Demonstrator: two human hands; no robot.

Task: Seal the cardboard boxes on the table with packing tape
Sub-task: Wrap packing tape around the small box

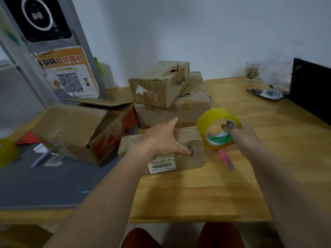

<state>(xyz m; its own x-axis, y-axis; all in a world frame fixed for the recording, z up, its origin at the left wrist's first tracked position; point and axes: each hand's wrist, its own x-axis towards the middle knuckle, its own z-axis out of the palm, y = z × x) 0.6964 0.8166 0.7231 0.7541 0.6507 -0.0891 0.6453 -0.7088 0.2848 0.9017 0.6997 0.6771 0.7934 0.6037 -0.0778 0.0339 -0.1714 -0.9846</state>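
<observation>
Wooden tabletop (206, 190) — small box (186, 154) lies near its front edge; left hand (161, 138) presses flat on the box, right hand (241, 138) grips the tape roll (213, 119) just right of it.

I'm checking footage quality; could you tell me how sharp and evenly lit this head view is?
Head view: dim, soft light; wide-angle bending at the edges; the tape roll and small box are fairly sharp, the blurred left-edge yellow object isn't; faint sheen on the table.

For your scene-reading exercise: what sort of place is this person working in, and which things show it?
Probably a parcel pickup or shipping point. Worn cardboard boxes pile up on the table, a poster with a QR code hangs on the left, and the right hand holds packing tape.
</observation>
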